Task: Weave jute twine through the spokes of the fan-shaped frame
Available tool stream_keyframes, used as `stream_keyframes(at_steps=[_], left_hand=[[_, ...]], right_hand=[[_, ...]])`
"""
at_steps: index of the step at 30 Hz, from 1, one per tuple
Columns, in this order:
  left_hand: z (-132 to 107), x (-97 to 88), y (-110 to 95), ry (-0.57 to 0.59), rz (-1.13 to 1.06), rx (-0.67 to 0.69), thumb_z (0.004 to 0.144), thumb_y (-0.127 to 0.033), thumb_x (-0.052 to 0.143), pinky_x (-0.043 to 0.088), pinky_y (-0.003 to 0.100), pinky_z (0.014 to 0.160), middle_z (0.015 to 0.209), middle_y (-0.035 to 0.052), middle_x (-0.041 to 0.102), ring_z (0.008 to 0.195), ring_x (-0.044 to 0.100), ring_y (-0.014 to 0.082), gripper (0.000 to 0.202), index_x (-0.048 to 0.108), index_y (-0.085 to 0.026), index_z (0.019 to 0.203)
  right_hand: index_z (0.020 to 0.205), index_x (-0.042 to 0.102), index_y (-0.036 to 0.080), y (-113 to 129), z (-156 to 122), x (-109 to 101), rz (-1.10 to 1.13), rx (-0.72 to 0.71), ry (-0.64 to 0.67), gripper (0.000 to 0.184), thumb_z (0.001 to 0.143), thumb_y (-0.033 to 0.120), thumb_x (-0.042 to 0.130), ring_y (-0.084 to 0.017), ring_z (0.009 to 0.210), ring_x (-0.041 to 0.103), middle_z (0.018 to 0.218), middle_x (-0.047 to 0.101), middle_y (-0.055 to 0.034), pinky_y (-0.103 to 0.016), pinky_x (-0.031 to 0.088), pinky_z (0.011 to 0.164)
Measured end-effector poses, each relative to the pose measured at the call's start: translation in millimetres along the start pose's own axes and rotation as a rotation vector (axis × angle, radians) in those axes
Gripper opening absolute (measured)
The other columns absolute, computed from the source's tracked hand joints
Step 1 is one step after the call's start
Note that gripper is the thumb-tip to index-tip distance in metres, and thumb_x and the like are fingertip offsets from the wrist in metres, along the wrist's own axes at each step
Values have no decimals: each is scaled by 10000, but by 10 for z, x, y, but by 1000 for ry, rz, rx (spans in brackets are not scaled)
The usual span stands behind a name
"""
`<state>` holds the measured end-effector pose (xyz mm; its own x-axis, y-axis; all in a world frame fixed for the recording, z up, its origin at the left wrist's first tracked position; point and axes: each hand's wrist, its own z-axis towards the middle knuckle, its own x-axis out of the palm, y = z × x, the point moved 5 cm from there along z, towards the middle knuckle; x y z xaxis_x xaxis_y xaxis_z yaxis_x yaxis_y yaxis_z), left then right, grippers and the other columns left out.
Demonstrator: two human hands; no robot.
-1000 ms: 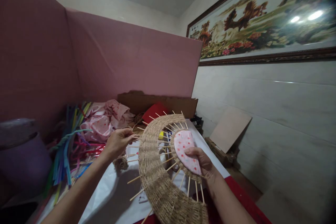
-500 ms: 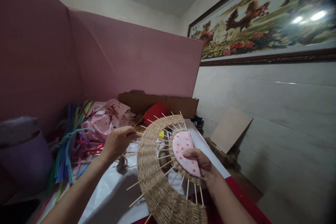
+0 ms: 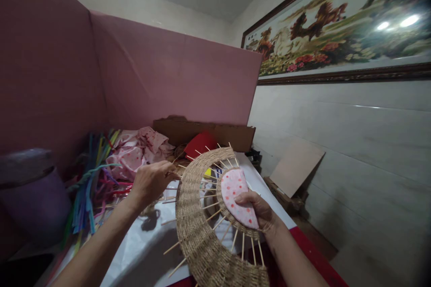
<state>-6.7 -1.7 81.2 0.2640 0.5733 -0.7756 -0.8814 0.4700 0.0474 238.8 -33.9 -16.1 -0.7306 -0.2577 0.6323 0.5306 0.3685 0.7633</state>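
Observation:
A half-round woven fan (image 3: pixel 191 210) stands tilted in front of me, its broad band of brown twine worked over thin wooden sticks. Pink cloth with red dots (image 3: pixel 232 186) covers its small inner half-circle. My right hand (image 3: pixel 259 210) grips that padded centre, thumb on the cloth and fingers behind it. At the upper left of the band, my left hand (image 3: pixel 153 181) is closed in a pinch by the stick ends; what lies between its fingertips is too small to make out. Below the left wrist is a small bundle of twine (image 3: pixel 151 219).
White sheeting (image 3: pixel 134 251) covers the table, with red cloth at its front right edge. Crumpled pink fabric (image 3: pixel 141 148), colourful strips (image 3: pixel 85 202) and a lidded purple bin (image 3: pixel 32 202) are on the left. Cardboard (image 3: pixel 232 136) and a red object (image 3: pixel 199 143) stand behind.
The fan has turned slightly in my right hand, its outer stick tips shifting. My left hand stays pinched at the outer edge, its fingers a little changed; the twine bundle has shifted slightly left.

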Motion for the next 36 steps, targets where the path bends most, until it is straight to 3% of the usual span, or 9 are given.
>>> stream_keyframes(at_steps=[9,19,25,30,36], left_hand=[[15,-137,-52,9,81,70,750,-418,519,316,255,525,658,18,605,648,559,171,275,590,-189,614],[54,-99,-24,28,-47,170,782,-236,507,391,266,639,723,45,569,735,502,171,136,584,-160,700],[47,-32,130,12,-292,66,735,-220,550,372,231,601,656,9,579,651,508,133,111,586,-170,644],[14,175,283,79,-641,-146,686,-295,593,331,197,486,543,-21,544,523,466,101,158,605,-148,632],[-8,306,265,109,-993,-249,624,-273,622,344,182,484,545,-27,540,523,461,89,133,611,-140,619]], right_hand=[[914,601,38,-12,-15,5,-37,25,31,359,562,74,543,-193,663,645,801,677,-139,-275,503,611],[929,594,55,0,-43,71,-91,18,44,380,557,87,521,-188,599,639,712,676,-122,-265,499,557],[914,595,51,3,-40,59,-98,-3,87,381,541,101,530,-189,564,629,686,671,-128,-263,493,519],[951,582,62,1,-36,36,-65,-8,131,402,559,120,514,-185,572,629,708,674,-119,-270,497,530],[1045,535,53,6,-44,28,-37,-8,144,470,585,136,488,-181,571,630,733,676,-120,-266,498,523]])
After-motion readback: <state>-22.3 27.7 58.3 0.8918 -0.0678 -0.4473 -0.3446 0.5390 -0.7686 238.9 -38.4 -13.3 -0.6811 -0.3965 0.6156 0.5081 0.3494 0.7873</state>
